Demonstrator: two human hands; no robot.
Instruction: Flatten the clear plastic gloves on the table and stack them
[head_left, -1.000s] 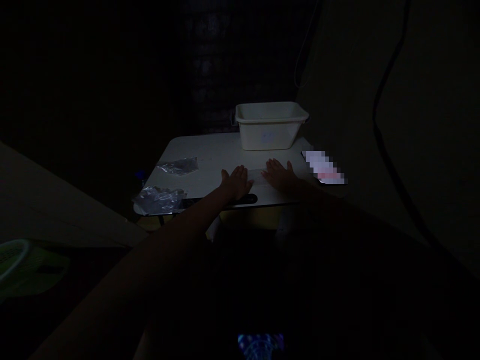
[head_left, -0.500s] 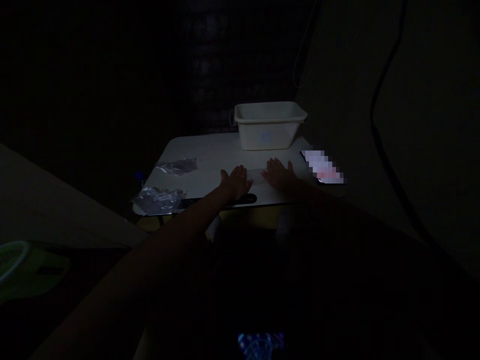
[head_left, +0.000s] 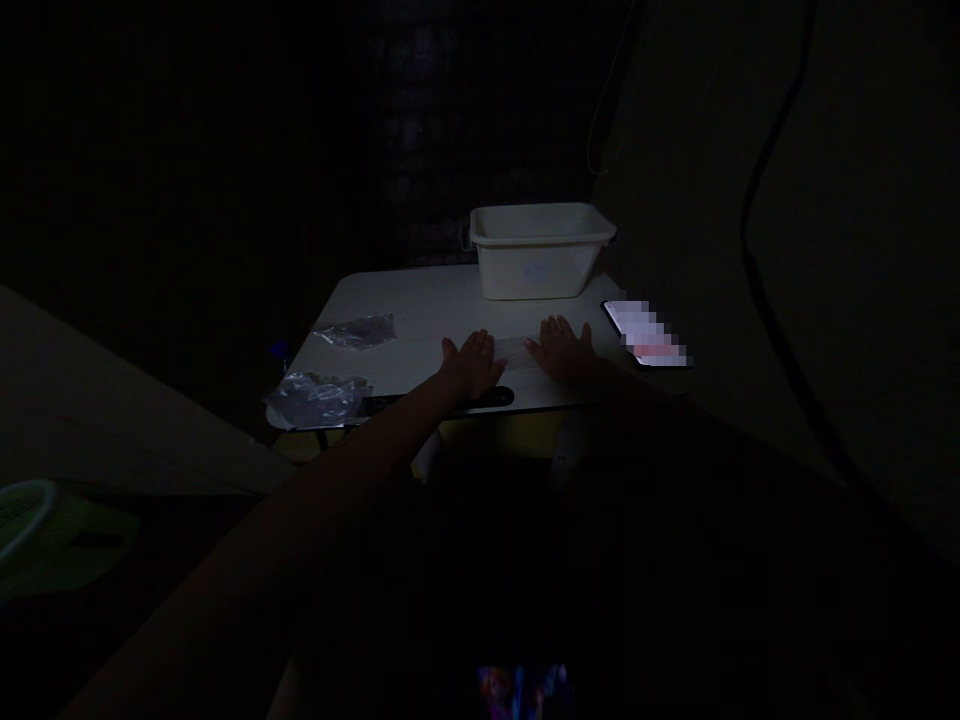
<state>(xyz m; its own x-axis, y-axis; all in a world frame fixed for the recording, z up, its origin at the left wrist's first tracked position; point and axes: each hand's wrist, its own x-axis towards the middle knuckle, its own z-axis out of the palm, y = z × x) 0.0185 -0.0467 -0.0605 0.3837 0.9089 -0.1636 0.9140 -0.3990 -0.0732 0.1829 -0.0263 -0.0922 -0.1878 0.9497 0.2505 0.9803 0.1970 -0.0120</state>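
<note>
L hand point(head_left: 475, 366) & R hand point(head_left: 562, 350) both palm down on the tabletop point(head_left: 435, 295), flat, fingers straight & spread. Clear sheet point(head_left: 516, 352) lies flat btwn them, mid-tabletop toward the near side: L hand at its left end, R hand at its right. Sheet's outer ends hidden under the hands, so can't tell full extent. Black handle point(head_left: 496, 397) along near edge, just nr side of L hand, rounded end pointing right; L forearm crosses over it. Two crumpled clear bags on left: far bag point(head_left: 361, 332) & near bag point(head_left: 315, 400), the latter at near left corner, by the handle's left part. White tub point(head_left: 534, 272) upright at far right, beyond the hands, w/ faint blue marks on its front. Phone point(head_left: 645, 335) at right edge, screen lit but blurred out. Green basket point(head_left: 97, 535) low at far left of view, well apart from tabletop. Rm v. dark.
</note>
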